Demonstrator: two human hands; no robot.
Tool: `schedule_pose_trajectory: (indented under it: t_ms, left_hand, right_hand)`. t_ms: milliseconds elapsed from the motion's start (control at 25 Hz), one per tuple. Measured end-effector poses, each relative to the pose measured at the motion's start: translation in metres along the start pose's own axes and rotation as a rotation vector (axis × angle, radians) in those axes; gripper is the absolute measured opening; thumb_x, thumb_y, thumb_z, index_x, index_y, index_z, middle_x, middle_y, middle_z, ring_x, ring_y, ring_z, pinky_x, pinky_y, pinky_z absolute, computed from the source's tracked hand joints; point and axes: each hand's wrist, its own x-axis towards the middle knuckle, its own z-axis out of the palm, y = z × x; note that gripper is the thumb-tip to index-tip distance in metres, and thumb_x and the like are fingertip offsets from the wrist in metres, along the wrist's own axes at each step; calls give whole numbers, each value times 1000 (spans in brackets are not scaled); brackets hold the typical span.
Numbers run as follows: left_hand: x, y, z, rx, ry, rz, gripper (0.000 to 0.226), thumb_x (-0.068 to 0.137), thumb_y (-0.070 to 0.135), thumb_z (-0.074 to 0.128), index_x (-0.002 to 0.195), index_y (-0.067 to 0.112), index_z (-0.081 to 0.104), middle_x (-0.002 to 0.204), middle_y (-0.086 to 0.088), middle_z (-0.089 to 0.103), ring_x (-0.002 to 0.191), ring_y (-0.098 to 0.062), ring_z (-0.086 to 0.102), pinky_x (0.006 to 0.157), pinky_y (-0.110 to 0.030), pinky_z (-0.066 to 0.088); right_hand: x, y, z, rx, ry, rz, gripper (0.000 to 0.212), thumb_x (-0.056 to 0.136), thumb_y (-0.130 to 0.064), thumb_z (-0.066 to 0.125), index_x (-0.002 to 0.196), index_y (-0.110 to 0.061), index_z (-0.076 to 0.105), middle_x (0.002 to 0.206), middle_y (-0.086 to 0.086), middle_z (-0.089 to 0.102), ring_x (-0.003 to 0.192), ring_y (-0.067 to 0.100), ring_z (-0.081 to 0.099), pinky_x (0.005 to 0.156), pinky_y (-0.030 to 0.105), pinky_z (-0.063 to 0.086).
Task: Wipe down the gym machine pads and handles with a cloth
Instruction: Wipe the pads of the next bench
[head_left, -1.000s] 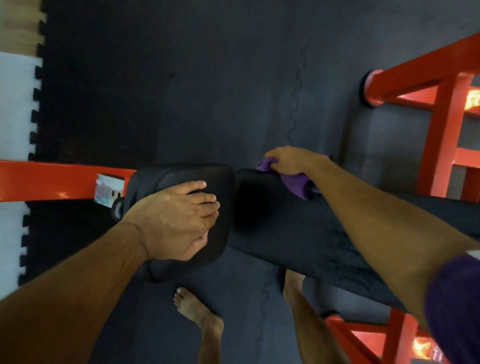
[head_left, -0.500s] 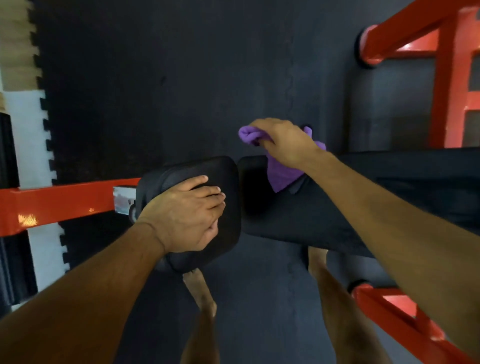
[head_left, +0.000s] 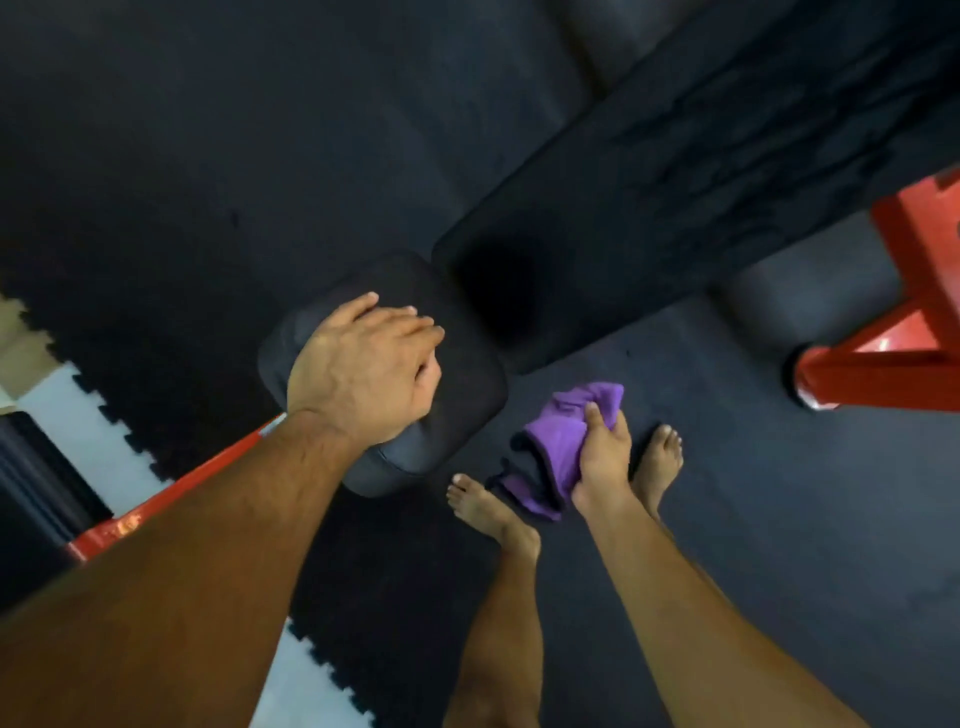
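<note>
A small black head pad (head_left: 467, 395) sits at the end of a long black bench pad (head_left: 675, 176) that runs up to the right. My left hand (head_left: 363, 369) rests palm down on the small pad, fingers together and nearly straight. My right hand (head_left: 602, 457) grips a bunched purple cloth (head_left: 561, 441) below the bench, off both pads, above the floor near my bare feet. Part of the cloth hangs dark and folded under the hand.
A red steel frame leg (head_left: 893, 358) stands at the right with a rounded foot. A red bar (head_left: 171, 493) runs under my left forearm. Black interlocking floor mats (head_left: 208, 156) cover the ground; white flooring (head_left: 93, 447) shows at the left edge. My bare feet (head_left: 493, 514) stand below the pads.
My right hand has pulled the purple cloth off the bench pad's end and down toward my feet. The view has tilted. My left hand stays on the small pad.
</note>
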Motion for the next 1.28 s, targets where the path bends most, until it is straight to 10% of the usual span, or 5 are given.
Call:
schedule_pose_trajectory:
  t_ms: [320,560,920,1280]
  left_hand:
    - [0,0,5,45,46,17,42,98,31,42,117,18,77,121,2,75,123,-16,66,115,-43,40]
    - [1,1,4,69,18,22,42,97,31,42,115,18,77,120,2,76,122,-17,66,115,-44,39]
    - [3,2,4,73,10,24,43,97,31,42,117,16,77,122,0,75,123,-18,66,116,-44,38]
    - [4,3,2,79,-39,29,45,97,33,41,118,17,77,124,1,74,124,-17,65,117,-44,36]
  right_hand:
    - [117,9,95,512,63,125,52,92,-65,43,118,-24,61,112,11,72,98,32,71,87,46,59]
    - [107,-128,23,547,375,-356,27,98,-6,45,115,-5,65,102,1,62,86,14,56,81,25,48]
    - [78,-21,72,245,131,-82,31,103,-14,43,129,-21,58,109,-4,63,101,18,61,89,28,47]
    - [108,-139,2,252,423,-579,29,98,-8,47,125,-6,59,113,0,65,97,8,59,88,12,45]
